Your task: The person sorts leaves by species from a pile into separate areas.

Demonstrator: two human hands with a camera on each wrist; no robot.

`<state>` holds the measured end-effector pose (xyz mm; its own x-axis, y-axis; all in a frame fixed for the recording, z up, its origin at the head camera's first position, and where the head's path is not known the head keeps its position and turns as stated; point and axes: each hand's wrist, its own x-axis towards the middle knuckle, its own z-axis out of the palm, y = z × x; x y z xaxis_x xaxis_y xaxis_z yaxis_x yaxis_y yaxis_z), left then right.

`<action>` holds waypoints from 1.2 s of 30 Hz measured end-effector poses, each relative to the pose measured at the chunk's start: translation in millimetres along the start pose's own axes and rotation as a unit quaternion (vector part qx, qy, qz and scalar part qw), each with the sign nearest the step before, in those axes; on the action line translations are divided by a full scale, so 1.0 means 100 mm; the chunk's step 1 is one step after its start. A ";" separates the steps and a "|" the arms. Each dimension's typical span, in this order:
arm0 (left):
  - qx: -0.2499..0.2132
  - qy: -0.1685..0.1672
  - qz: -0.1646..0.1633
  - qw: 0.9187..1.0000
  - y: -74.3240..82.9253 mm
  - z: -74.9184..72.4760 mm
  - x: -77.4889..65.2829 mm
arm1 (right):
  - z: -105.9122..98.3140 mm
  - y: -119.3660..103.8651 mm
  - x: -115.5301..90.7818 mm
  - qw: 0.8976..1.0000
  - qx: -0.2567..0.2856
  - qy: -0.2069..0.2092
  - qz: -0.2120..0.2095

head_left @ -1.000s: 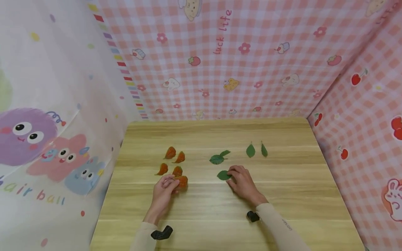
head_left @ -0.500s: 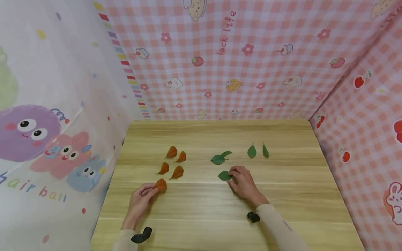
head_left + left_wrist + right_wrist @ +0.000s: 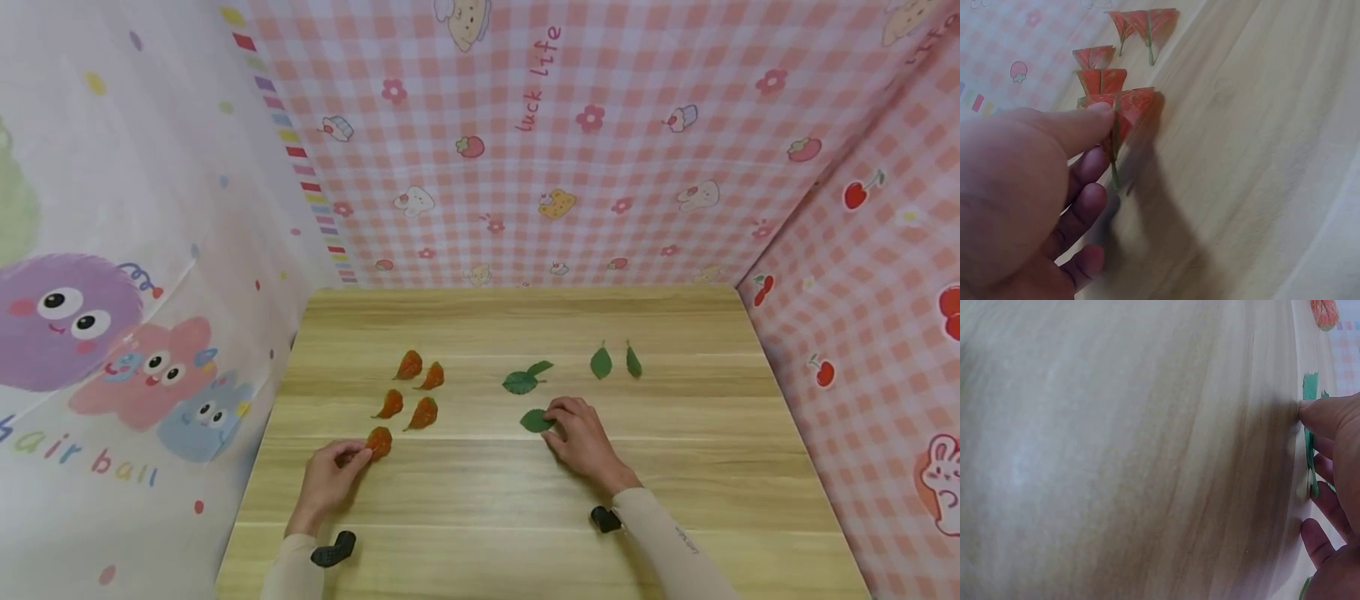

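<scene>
My left hand (image 3: 328, 481) pinches an orange-red leaf (image 3: 380, 442) between thumb and fingers, at the near left of the wooden table. In the left wrist view the thumb lies across the held leaf (image 3: 1133, 109), and its green stem points down. Several more orange leaves (image 3: 423, 412) lie just beyond that hand. My right hand (image 3: 585, 442) holds a green, saw-edged leaf (image 3: 534, 420) by its right end, low over the table. The right wrist view shows this green leaf (image 3: 1310, 387) edge-on, partly hidden by the thumb and fingers.
Two green leaves (image 3: 519, 382) overlap at mid-table, beyond my right hand. Farther right, a broad green leaf (image 3: 601, 362) and a narrow one (image 3: 633, 362) lie side by side. Printed cloth walls (image 3: 525, 233) border the wooden table (image 3: 487, 533) at the back and both sides.
My left hand has moved left with its orange leaf, away from the other orange leaves, and come lower toward the table. The right hand has stayed put on its green leaf.
</scene>
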<state>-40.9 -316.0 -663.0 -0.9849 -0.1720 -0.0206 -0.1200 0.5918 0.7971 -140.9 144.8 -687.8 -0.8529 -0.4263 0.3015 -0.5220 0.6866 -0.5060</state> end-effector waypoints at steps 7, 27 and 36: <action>0.035 -0.034 0.070 0.996 -0.64 0.06 0.23 | -0.01 0.00 0.00 1.000 0.004 -0.003 -0.001; -0.022 -0.045 0.093 0.994 -0.61 0.03 0.25 | -0.11 0.01 0.04 0.998 0.009 -0.060 0.016; 0.008 -0.075 -0.022 0.997 -0.04 -0.09 0.15 | -0.12 0.02 0.04 0.997 0.008 -0.068 0.023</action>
<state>-53.7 -327.4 -660.9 -0.9860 -0.0785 -0.1471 -0.1646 0.5995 0.7832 -145.5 151.5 -677.3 -0.8664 -0.4714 0.1649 -0.4808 0.6980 -0.5306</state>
